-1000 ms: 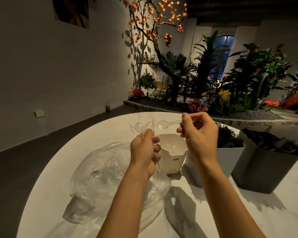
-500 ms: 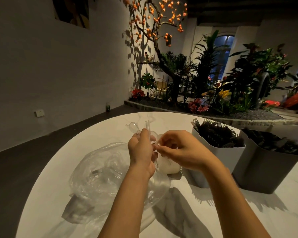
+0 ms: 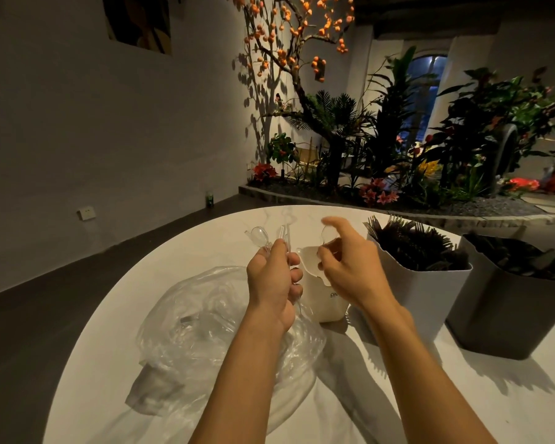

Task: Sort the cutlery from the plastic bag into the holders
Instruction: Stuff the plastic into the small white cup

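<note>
Two bare hands work above a round white surface, and every place below is given relative to the small white holder that stands near the middle of it. Left of the holder, and closer to the person, lies a crumpled clear plastic bag, spread flat with its folds catching the light. Just left of the holder, above the bag's far edge, the left hand is curled in a fist round a bundle of clear plastic cutlery; a spoon bowl and several thin handles stick up out of the top of the fist. Directly over the holder's open mouth hovers the right hand, its index finger stretched forward and its thumb and other fingers loosely bent. A clear spoon shows faintly between thumb and fingers, but whether the grip pinches it or has let go of it cannot be told. Right of the holder and touching or almost touching it stands a taller white bin packed with black forks. Further right, just beside that bin, stands a grey bin holding more black cutlery, too dark to tell apart.
</note>
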Demonstrator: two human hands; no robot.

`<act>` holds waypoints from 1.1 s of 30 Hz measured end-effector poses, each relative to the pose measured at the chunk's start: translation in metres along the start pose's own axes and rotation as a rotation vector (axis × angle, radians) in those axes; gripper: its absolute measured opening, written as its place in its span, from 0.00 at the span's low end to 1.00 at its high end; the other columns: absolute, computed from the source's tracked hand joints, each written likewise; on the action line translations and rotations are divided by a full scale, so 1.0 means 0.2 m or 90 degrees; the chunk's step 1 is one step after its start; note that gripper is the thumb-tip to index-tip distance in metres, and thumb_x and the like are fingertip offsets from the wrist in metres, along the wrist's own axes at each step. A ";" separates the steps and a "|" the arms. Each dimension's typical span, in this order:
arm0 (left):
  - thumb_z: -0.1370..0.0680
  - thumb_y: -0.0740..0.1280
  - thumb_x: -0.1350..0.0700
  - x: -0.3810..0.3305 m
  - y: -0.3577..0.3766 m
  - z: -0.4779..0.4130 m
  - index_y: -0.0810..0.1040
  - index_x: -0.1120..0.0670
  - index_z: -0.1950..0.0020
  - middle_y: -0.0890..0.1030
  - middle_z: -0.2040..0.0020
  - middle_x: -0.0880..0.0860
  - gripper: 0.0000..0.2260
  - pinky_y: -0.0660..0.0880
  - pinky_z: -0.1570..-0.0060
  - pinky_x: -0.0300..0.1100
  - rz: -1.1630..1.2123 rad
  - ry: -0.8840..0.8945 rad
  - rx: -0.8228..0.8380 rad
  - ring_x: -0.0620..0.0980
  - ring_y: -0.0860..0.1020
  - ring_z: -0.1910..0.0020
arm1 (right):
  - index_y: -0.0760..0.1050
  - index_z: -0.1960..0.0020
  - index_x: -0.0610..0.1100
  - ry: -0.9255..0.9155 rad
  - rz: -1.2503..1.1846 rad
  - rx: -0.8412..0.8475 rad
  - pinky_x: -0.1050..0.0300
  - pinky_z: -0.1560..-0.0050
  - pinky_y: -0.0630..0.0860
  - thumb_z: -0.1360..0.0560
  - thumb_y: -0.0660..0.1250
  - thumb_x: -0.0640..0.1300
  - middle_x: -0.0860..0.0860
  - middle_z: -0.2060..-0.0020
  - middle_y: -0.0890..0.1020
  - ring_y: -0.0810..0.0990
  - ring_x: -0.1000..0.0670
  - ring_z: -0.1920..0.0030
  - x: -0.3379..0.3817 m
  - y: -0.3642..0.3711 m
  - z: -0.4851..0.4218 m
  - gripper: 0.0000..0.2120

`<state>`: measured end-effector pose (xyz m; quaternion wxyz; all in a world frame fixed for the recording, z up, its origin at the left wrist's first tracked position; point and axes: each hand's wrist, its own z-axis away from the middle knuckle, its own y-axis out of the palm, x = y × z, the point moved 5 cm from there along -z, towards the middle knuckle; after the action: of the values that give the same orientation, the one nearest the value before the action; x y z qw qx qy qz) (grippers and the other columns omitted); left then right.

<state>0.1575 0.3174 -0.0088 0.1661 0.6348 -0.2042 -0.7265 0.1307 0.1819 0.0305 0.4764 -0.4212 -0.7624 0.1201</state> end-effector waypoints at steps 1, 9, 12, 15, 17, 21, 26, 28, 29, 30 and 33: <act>0.17 0.63 0.54 0.00 0.00 0.00 0.75 0.53 0.49 0.74 0.65 0.49 0.04 0.59 0.74 0.36 -0.002 -0.004 0.002 0.43 0.65 0.73 | 0.72 0.33 0.54 -0.003 0.015 0.011 0.44 0.55 0.82 0.21 0.63 0.41 0.52 0.62 0.83 0.83 0.49 0.60 -0.01 0.02 0.00 0.19; 0.17 0.63 0.53 0.04 -0.01 -0.01 0.75 0.55 0.48 0.75 0.64 0.50 0.06 0.60 0.73 0.37 -0.035 -0.028 0.002 0.44 0.67 0.74 | 0.79 0.36 0.45 -0.060 0.177 0.023 0.51 0.46 0.73 0.17 0.59 0.44 0.46 0.50 0.77 0.75 0.43 0.46 -0.01 0.05 0.00 0.14; 0.17 0.63 0.53 0.05 -0.02 -0.01 0.76 0.55 0.48 0.76 0.64 0.50 0.06 0.60 0.73 0.38 -0.042 -0.031 -0.002 0.44 0.67 0.74 | 0.81 0.36 0.47 -0.077 0.152 -0.024 0.56 0.51 0.72 0.19 0.63 0.41 0.50 0.52 0.79 0.78 0.47 0.49 0.02 0.02 0.00 0.14; 0.17 0.63 0.53 0.05 -0.02 -0.02 0.76 0.55 0.49 0.75 0.63 0.51 0.06 0.60 0.73 0.37 -0.047 -0.034 -0.005 0.44 0.67 0.74 | 0.82 0.39 0.48 -0.101 0.104 -0.080 0.54 0.49 0.76 0.21 0.65 0.39 0.50 0.51 0.84 0.81 0.48 0.50 0.06 -0.01 0.00 0.14; 0.17 0.63 0.54 0.05 -0.02 -0.02 0.76 0.55 0.49 0.75 0.64 0.50 0.06 0.60 0.73 0.38 -0.048 -0.034 -0.002 0.44 0.67 0.74 | 0.82 0.40 0.50 -0.101 0.117 -0.030 0.51 0.47 0.78 0.22 0.64 0.38 0.50 0.49 0.85 0.82 0.48 0.49 0.08 0.01 0.01 0.15; 0.17 0.63 0.54 0.07 -0.02 -0.03 0.75 0.55 0.49 0.75 0.64 0.50 0.06 0.60 0.73 0.37 -0.061 -0.038 0.005 0.44 0.67 0.74 | 0.81 0.36 0.51 -0.090 0.174 0.045 0.52 0.46 0.78 0.22 0.62 0.38 0.49 0.46 0.85 0.81 0.46 0.45 0.08 0.06 0.02 0.19; 0.17 0.63 0.53 0.07 -0.02 -0.02 0.76 0.54 0.49 0.75 0.64 0.50 0.06 0.61 0.73 0.37 -0.075 -0.046 0.007 0.44 0.67 0.73 | 0.84 0.43 0.45 -0.122 0.060 -0.113 0.50 0.49 0.81 0.25 0.66 0.35 0.49 0.53 0.87 0.84 0.48 0.53 0.11 0.00 0.03 0.15; 0.17 0.63 0.53 0.06 -0.02 -0.01 0.76 0.54 0.49 0.75 0.63 0.50 0.06 0.61 0.73 0.37 -0.077 -0.050 0.006 0.44 0.68 0.72 | 0.84 0.46 0.44 -0.091 -0.009 -0.149 0.53 0.51 0.81 0.24 0.66 0.35 0.51 0.56 0.86 0.84 0.52 0.56 0.10 -0.02 0.03 0.12; 0.17 0.63 0.53 0.06 -0.02 -0.01 0.75 0.54 0.49 0.75 0.63 0.51 0.05 0.61 0.73 0.36 -0.078 -0.052 0.004 0.44 0.68 0.72 | 0.84 0.47 0.45 -0.073 -0.036 -0.160 0.54 0.53 0.82 0.24 0.65 0.36 0.52 0.57 0.86 0.84 0.54 0.57 0.10 -0.02 0.03 0.11; 0.17 0.63 0.54 0.06 -0.02 -0.01 0.75 0.54 0.50 0.75 0.62 0.51 0.05 0.62 0.74 0.36 -0.079 -0.055 0.002 0.44 0.69 0.72 | 0.83 0.48 0.45 -0.056 -0.059 -0.172 0.55 0.55 0.82 0.23 0.65 0.36 0.53 0.59 0.85 0.85 0.55 0.59 0.10 -0.03 0.02 0.10; 0.18 0.63 0.55 0.06 -0.02 -0.01 0.74 0.53 0.52 0.76 0.63 0.50 0.04 0.61 0.74 0.36 -0.078 -0.061 -0.001 0.44 0.69 0.72 | 0.83 0.50 0.45 -0.002 -0.089 -0.161 0.52 0.57 0.83 0.23 0.63 0.37 0.53 0.60 0.85 0.85 0.54 0.59 0.07 -0.04 0.01 0.11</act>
<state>0.1581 0.3148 -0.0215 0.1116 0.6103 -0.1719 -0.7652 0.1220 0.1889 0.0421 0.4254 -0.4235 -0.7997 -0.0093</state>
